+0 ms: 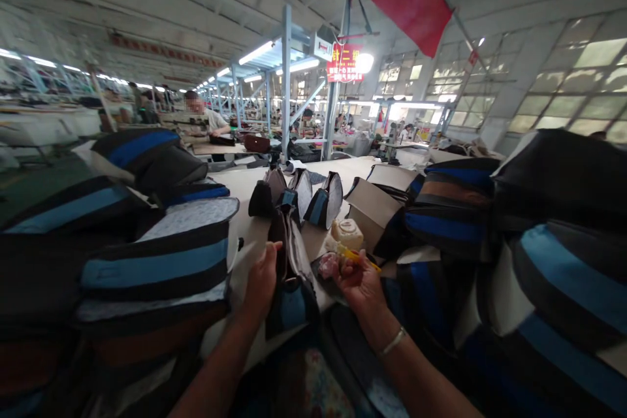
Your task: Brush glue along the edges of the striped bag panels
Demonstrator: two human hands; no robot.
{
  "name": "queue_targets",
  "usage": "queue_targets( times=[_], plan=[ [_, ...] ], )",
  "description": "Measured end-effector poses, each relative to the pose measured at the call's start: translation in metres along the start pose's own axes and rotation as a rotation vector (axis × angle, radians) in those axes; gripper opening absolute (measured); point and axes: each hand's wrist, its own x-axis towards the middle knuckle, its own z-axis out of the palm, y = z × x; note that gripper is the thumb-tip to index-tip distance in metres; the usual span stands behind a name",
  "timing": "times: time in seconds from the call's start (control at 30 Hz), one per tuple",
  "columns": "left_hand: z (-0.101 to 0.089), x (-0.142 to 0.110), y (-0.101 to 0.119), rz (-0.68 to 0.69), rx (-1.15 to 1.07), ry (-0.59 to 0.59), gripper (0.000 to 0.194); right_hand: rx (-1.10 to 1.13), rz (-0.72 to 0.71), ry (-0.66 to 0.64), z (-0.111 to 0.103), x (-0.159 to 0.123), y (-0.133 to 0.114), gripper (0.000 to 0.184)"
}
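In front of me stands a dark bag (292, 304) with a blue panel, its top gaping along a pale lined edge. My left hand (263, 277) is closed against its left side, thumb on top; the fingers are partly hidden. To the right of the bag, my right hand (360, 281) pinches a slim yellow tool (350, 253), whose working end I cannot make out. Just beyond that hand sits a cream-coloured, crusted container (347, 232). Beside the fingers lies a pinkish crumpled lump (328, 266).
Behind the bag, several similar small bags (327, 199) stand on the pale tabletop (245, 179). Blue-striped bag pieces (157, 268) pile up at left, and more stacked pieces (445, 225) crowd the right. Farther back, a person (213, 121) works at another table.
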Motion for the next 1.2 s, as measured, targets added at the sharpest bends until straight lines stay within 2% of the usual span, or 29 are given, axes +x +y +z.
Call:
queue_targets(
  times=[0.07,0.1,0.17,0.2,0.27,0.33,0.37,0.43,0.5,0.57,0.7,0.77,0.83,0.9,1.0,1.1,1.2],
  plan=[
    [-0.017,-0.045,-0.012,-0.034,-0.162,-0.1,0.08,0.069,0.084,0.07,0.001,-0.005,0.002,0.024],
    [-0.025,-0.066,-0.016,-0.017,-0.227,-0.166,0.081,0.087,0.106,0.087,0.001,-0.007,0.003,0.026],
    [-0.034,-0.1,-0.023,0.061,-0.178,-0.236,0.076,0.089,0.116,0.086,0.004,-0.01,0.005,0.029],
    [-0.034,-0.112,-0.024,0.103,-0.084,-0.223,0.075,0.087,0.117,0.093,0.007,-0.011,0.007,0.03],
    [-0.028,-0.121,-0.023,0.146,0.115,-0.107,0.071,0.069,0.112,0.131,0.015,-0.014,0.01,0.03],
    [-0.018,-0.114,-0.018,0.152,0.161,-0.014,0.058,0.015,0.087,0.159,0.027,-0.019,0.01,0.026],
    [-0.014,-0.108,-0.015,0.16,0.138,-0.013,0.051,-0.034,0.054,0.144,0.035,-0.023,0.009,0.024],
    [-0.009,-0.092,-0.008,0.169,0.042,-0.087,0.044,-0.181,-0.069,0.075,0.054,-0.033,0.006,0.024],
    [-0.008,-0.079,0.001,0.175,-0.057,-0.184,0.038,-0.386,-0.252,-0.024,0.073,-0.046,0.002,0.028],
    [-0.01,-0.072,0.01,0.185,-0.124,-0.235,0.032,-0.671,-0.438,-0.158,0.089,-0.056,0.0,0.025],
    [-0.018,-0.071,0.03,0.193,-0.168,-0.243,0.025,-1.35,-0.765,-0.568,0.107,-0.061,-0.002,0.017],
    [-0.022,-0.073,0.036,0.169,-0.167,-0.261,0.025,-1.605,-0.893,-0.721,0.112,-0.057,-0.008,0.018],
    [-0.027,-0.074,0.041,0.145,-0.177,-0.299,0.027,-1.776,-0.96,-0.814,0.118,-0.056,-0.018,0.02],
    [-0.029,-0.074,0.044,0.139,-0.195,-0.327,0.028,-1.85,-1.019,-0.866,0.124,-0.058,-0.028,0.019],
    [-0.033,-0.073,0.049,0.143,-0.221,-0.343,0.028,-1.795,-1.098,-0.892,0.132,-0.066,-0.034,0.015],
    [-0.037,-0.07,0.053,0.096,-0.262,-0.348,0.029,-1.746,-1.053,-0.969,0.129,-0.067,-0.033,0.014],
    [-0.042,-0.068,0.054,0.068,-0.271,-0.381,0.028,-1.781,-1.052,-0.929,0.12,-0.062,-0.036,0.015]
  ],
)
